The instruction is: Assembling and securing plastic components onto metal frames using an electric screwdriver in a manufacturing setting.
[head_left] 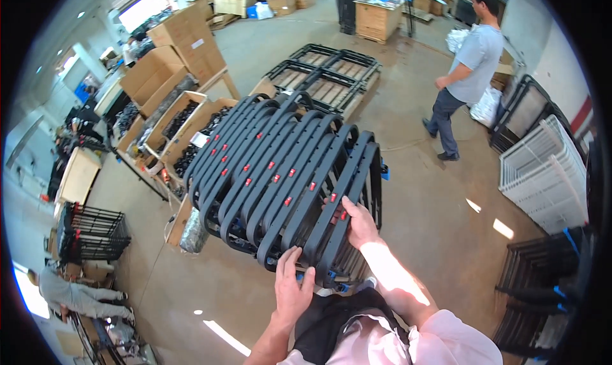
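In front of me stands a row of dark grey tubular frames [268, 167] with rounded ends, packed side by side, with small red clips along their upper bars. The nearest frame [331, 240] lies against my body side of the row. Around its upper bar, between two red clips, my right hand [361, 226] is closed, with some fingers hidden behind the bar. My left hand [293, 287] is at the rounded left end of the nearest frames, its fingers apart and the fingertips at the bar. Blue pieces [341, 287] show low on the frames.
Wooden bins [178, 119] of black parts and a large cardboard box [153, 78] stand at the left. Beyond the row lies a pallet with black frames [325, 72]. A person [475, 59] walks at the right, near white racks [542, 174]. Another person [76, 292] bends at far left.
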`<state>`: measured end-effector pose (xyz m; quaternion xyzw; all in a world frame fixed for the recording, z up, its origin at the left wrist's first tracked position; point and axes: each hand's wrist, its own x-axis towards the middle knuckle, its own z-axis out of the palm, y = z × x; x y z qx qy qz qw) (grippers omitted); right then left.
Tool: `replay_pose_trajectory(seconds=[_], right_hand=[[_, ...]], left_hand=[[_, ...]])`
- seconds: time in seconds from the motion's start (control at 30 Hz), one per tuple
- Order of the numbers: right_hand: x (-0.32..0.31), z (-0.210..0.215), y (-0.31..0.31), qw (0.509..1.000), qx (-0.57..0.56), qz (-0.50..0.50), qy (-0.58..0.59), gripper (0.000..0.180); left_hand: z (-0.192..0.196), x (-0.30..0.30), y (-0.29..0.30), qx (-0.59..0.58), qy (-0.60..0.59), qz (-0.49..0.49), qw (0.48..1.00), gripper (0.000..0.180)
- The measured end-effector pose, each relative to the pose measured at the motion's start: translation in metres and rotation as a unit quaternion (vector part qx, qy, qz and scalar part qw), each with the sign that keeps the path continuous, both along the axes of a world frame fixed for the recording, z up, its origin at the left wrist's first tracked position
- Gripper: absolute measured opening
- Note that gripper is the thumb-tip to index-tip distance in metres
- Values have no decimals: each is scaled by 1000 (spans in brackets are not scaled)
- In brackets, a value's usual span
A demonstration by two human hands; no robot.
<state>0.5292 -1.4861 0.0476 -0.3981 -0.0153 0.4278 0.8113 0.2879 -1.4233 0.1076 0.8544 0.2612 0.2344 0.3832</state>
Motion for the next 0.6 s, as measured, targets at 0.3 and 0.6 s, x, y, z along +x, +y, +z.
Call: replay_pose_trajectory(seconds=[0.3, 0.6], right_hand=[[37, 25, 20, 999, -7, -21, 31, 25], [-10, 21, 43, 997, -82, -16, -2, 26]], left_hand=[[10, -18, -15, -10, -38, 64, 997, 50], [6, -73, 32, -33, -75, 87, 993, 44]])
